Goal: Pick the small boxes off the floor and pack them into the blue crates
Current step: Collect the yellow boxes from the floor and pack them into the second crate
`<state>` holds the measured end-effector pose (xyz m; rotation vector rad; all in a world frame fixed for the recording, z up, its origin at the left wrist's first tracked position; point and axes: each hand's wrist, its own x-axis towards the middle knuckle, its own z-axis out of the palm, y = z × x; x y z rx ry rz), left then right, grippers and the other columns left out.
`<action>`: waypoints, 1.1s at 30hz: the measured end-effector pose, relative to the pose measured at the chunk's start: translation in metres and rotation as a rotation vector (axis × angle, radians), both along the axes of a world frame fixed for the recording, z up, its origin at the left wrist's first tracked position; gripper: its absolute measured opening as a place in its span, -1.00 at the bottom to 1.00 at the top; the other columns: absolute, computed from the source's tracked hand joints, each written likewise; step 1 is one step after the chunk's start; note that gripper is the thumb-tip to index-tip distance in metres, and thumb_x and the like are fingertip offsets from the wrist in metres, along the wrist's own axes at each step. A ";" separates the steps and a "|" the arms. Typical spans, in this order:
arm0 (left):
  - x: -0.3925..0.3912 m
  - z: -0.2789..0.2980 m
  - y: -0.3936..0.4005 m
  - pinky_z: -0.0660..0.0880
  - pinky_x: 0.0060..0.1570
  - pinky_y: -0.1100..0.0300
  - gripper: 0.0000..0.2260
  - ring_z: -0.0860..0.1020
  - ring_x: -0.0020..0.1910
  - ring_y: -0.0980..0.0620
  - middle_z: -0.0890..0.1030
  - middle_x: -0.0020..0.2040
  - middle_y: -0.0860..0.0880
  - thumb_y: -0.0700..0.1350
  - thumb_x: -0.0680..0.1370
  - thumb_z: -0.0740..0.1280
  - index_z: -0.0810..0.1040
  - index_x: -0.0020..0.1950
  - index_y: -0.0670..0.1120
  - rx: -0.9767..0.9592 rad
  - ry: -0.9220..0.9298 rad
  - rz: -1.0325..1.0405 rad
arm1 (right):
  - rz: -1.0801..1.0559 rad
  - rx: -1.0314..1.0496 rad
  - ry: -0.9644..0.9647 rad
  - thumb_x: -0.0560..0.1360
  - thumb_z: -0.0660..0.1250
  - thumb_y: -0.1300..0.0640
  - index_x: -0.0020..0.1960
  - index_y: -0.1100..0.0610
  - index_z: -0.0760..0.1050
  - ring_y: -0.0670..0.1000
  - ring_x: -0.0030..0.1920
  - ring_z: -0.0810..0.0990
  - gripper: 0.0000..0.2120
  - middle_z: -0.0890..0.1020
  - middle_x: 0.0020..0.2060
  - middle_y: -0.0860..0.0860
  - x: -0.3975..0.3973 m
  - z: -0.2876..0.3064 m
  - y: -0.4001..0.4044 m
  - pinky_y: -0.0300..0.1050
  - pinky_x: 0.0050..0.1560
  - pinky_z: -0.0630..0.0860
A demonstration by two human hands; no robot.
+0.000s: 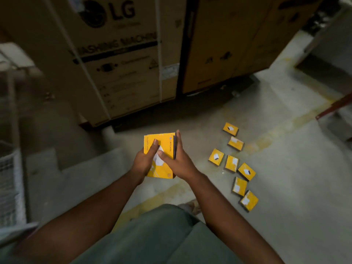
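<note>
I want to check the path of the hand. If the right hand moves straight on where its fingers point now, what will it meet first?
The right hand grips the stack of yellow boxes, fingers pointing up the picture. Straight on, it would probably meet the LG washing machine carton first; depth is unclear, and only bare floor lies between.

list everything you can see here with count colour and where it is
small boxes on the floor: seven, yellow with white marks, scattered right of centre
held boxes: a small stack, count unclear, yellow, gripped between both hands at centre
washing machine carton: one, brown cardboard with LG print, standing at the back left
second carton: one, brown, beside it at the back right
floor: grey concrete with worn yellow lines
wire mesh cage: one, pale grey, far left edge, blurred
blue crates: none in view
left hand: grips the stack's left side
right hand: grips the stack's right side
</note>
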<state>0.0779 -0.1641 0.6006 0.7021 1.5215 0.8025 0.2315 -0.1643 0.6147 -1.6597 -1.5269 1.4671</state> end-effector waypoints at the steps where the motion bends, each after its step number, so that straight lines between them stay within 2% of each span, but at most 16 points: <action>1: -0.025 0.005 -0.012 0.54 -0.24 0.26 -0.67 0.68 -0.18 0.14 0.70 -0.17 0.11 0.26 0.59 0.28 0.66 -0.02 0.04 0.004 0.006 0.035 | 0.083 -0.023 0.023 0.48 0.38 -0.36 0.57 -0.36 -0.34 0.00 0.39 0.52 0.01 0.42 0.49 -0.15 -0.018 0.007 -0.007 0.04 0.33 0.52; 2: -0.050 0.006 -0.024 0.54 -0.23 0.26 -0.70 0.67 -0.19 0.16 0.69 -0.16 0.12 0.25 0.60 0.28 0.65 -0.04 0.06 0.009 0.002 0.074 | 0.157 -0.040 0.031 0.50 0.41 -0.30 0.58 -0.35 -0.34 -0.01 0.32 0.56 0.01 0.47 0.44 -0.15 -0.038 0.014 -0.012 -0.03 0.23 0.57; 4: -0.097 0.012 -0.044 0.57 -0.19 0.21 -0.70 0.70 -0.18 0.14 0.72 -0.11 0.07 0.25 0.58 0.31 0.66 -0.02 0.05 0.021 -0.012 0.155 | 0.243 -0.013 0.004 0.47 0.47 -0.26 0.59 -0.34 -0.19 0.00 0.22 0.61 -0.02 0.53 0.35 -0.11 -0.082 0.029 -0.015 -0.05 0.10 0.63; 6: -0.138 0.023 -0.060 0.60 -0.17 0.18 -0.66 0.72 -0.17 0.12 0.75 -0.08 0.03 0.25 0.56 0.33 0.68 0.01 0.01 0.061 -0.033 0.269 | 0.288 0.056 -0.031 0.42 0.51 -0.27 0.55 -0.29 -0.02 0.02 0.16 0.66 -0.08 0.59 0.29 -0.07 -0.129 0.043 -0.016 0.04 0.10 0.66; 9: -0.193 0.034 -0.078 0.63 0.08 -0.01 -0.50 0.72 0.00 -0.01 0.75 0.03 -0.03 0.35 0.44 0.40 0.67 0.12 -0.02 0.118 -0.073 0.396 | 0.378 0.119 -0.032 0.41 0.51 -0.28 0.49 -0.22 0.09 -0.02 0.09 0.67 -0.16 0.61 0.21 -0.07 -0.193 0.055 -0.017 0.03 0.10 0.66; 12: -0.241 0.040 -0.095 0.60 0.18 -0.14 -0.35 0.72 0.05 -0.07 0.75 0.06 -0.03 0.45 0.32 0.44 0.67 0.17 -0.01 0.164 -0.092 0.492 | 0.460 0.136 0.031 0.45 0.51 -0.23 0.54 -0.23 0.06 -0.11 0.13 0.65 -0.15 0.58 0.23 -0.17 -0.245 0.059 -0.018 -0.01 0.17 0.63; 14: -0.267 0.041 -0.102 0.60 0.17 -0.16 -0.36 0.72 0.05 -0.08 0.74 0.06 -0.03 0.43 0.33 0.45 0.66 0.20 -0.02 0.184 -0.093 0.574 | 0.526 0.117 0.065 0.46 0.49 -0.24 0.57 -0.32 -0.03 -0.13 0.19 0.63 -0.11 0.55 0.25 -0.24 -0.278 0.058 -0.014 -0.02 0.22 0.61; 16: -0.291 0.046 -0.102 0.62 0.14 -0.14 -0.42 0.72 0.06 -0.10 0.75 0.05 -0.05 0.36 0.39 0.46 0.65 0.21 -0.04 0.215 -0.102 0.670 | 0.600 0.075 0.095 0.49 0.49 -0.20 0.60 -0.34 -0.15 -0.18 0.23 0.60 -0.03 0.52 0.27 -0.32 -0.311 0.057 -0.006 -0.12 0.21 0.58; 18: -0.319 0.050 -0.096 0.63 0.13 -0.12 -0.43 0.72 0.05 -0.10 0.75 0.03 -0.04 0.35 0.37 0.46 0.66 0.17 -0.05 0.230 -0.104 0.788 | 0.634 0.029 0.138 0.49 0.53 -0.05 0.65 -0.19 -0.19 -0.23 0.25 0.54 0.05 0.47 0.36 -0.25 -0.343 0.056 0.006 -0.31 0.13 0.53; 20: -0.350 0.050 -0.083 0.61 0.15 -0.15 -0.34 0.72 0.04 -0.09 0.75 0.03 -0.05 0.44 0.29 0.48 0.68 0.14 -0.04 0.243 -0.090 0.870 | 0.648 0.021 0.184 0.49 0.55 0.10 0.65 0.00 -0.03 -0.33 0.14 0.53 -0.03 0.45 0.34 -0.20 -0.374 0.054 0.023 -0.45 -0.03 0.53; 22: -0.379 0.050 -0.060 0.61 0.16 -0.19 -0.24 0.72 0.04 -0.11 0.75 0.03 -0.07 0.50 0.23 0.47 0.69 0.14 -0.06 0.257 -0.081 0.902 | 0.667 0.019 0.209 0.49 0.55 0.15 0.61 0.06 0.12 -0.39 0.04 0.52 -0.15 0.47 0.27 -0.18 -0.406 0.051 0.047 -0.47 -0.10 0.54; 25: -0.419 0.058 -0.010 0.60 0.17 -0.21 -0.30 0.72 0.05 -0.13 0.75 0.03 -0.09 0.46 0.30 0.45 0.68 0.15 -0.08 0.265 -0.072 0.947 | 0.658 0.031 0.235 0.45 0.58 0.11 0.61 0.07 0.16 -0.23 0.14 0.57 -0.13 0.50 0.38 -0.05 -0.457 0.047 0.102 -0.40 0.00 0.55; 27: -0.447 0.066 0.024 0.59 0.20 -0.20 -0.55 0.71 0.07 -0.11 0.75 0.04 -0.08 0.28 0.48 0.43 0.68 0.14 -0.06 0.299 -0.066 0.992 | 0.643 0.055 0.258 0.44 0.60 0.12 0.59 0.08 0.20 -0.16 0.14 0.62 -0.14 0.55 0.36 0.00 -0.492 0.053 0.142 -0.32 0.02 0.58; 29: -0.474 0.076 0.049 0.57 0.24 -0.17 -0.73 0.69 0.11 -0.08 0.74 0.06 -0.05 0.13 0.59 0.39 0.68 0.12 -0.03 0.326 -0.024 1.031 | 0.656 0.064 0.288 0.45 0.58 0.18 0.56 0.10 0.24 -0.26 0.02 0.63 -0.20 0.60 0.27 0.01 -0.528 0.063 0.179 -0.33 -0.04 0.61; 31: -0.495 0.087 0.065 0.57 0.25 -0.13 -0.72 0.69 0.13 -0.05 0.74 0.10 -0.03 0.10 0.64 0.33 0.66 0.21 -0.03 0.346 0.001 1.054 | 0.708 0.074 0.314 0.46 0.58 0.17 0.56 0.09 0.24 -0.21 0.08 0.65 -0.21 0.61 0.28 0.00 -0.559 0.077 0.205 -0.25 0.05 0.63; 33: -0.520 0.100 0.079 0.57 0.24 -0.11 -0.66 0.67 0.17 -0.05 0.72 0.16 -0.03 0.11 0.65 0.27 0.60 0.33 -0.02 0.407 0.012 1.070 | 0.784 0.096 0.333 0.43 0.60 0.08 0.57 0.06 0.22 -0.10 0.22 0.64 -0.15 0.59 0.34 -0.01 -0.594 0.092 0.223 -0.06 0.22 0.62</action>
